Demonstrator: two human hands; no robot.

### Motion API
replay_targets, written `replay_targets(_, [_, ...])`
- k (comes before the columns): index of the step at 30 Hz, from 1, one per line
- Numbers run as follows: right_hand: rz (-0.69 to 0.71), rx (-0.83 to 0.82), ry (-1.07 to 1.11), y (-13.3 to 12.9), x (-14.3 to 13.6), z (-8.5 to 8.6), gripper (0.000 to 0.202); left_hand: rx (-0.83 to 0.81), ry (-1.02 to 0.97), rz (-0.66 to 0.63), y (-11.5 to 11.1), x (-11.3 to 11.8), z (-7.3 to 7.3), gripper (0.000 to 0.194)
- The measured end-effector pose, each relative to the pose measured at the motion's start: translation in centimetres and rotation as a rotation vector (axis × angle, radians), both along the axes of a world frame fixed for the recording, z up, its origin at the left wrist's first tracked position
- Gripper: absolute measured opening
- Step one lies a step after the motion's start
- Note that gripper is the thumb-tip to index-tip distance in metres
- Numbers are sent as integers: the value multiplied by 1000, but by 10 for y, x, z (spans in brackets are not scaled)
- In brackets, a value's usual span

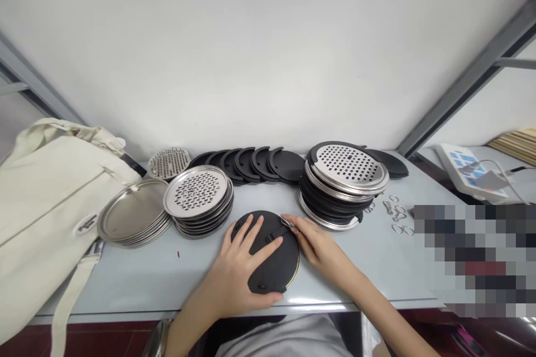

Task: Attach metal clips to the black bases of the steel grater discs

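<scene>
A black round disc (268, 267) lies on the table near its front edge, with a thin gold-coloured line along its right rim. My left hand (240, 270) rests on it, open, fingers spread across the top and thumb by the near rim. At the disc's upper right edge my right hand (312, 239) is closed in a pinch on a small metal ring (286, 223), beside a black strap-like strip (276, 232) on the disc. The fingertips hide part of the ring.
Left stand a stack of perforated grater discs (199, 192), metal plates (133, 209) and a cream bag (54, 200). Black crescent-edged discs (288, 164) line the wall. To the right are a tall mixed stack (349, 170), loose metal rings (397, 228) and a white box (469, 170).
</scene>
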State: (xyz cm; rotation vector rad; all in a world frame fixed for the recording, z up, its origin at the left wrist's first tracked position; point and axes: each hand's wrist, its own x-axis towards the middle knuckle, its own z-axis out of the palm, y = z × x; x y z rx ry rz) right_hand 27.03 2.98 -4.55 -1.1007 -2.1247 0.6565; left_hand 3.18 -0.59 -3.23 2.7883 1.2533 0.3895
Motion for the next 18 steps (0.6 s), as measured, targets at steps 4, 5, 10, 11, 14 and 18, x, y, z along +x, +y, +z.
replay_targets(4, [6,4,4,1,1,-2,32,13,-4,0,0,0,0,90])
replay_targets(5, [7,6,5,1,1,-2,33,13,-2,0,0,0,0,90])
replay_targets(10, [12,12,-1,0,1,-2,34,3,19,1,0,0,1,91])
replay_targets(11, [11,13,-1,-1,1,-1,35,3,20,3,0,0,1,91])
replay_targets(14, [8,15,4,-1,1,0,35,6,18,3,0,0,1,90])
replay_targets(18, [11,12,13,-1,1,-2,35,17,7,1,0,0,0,90])
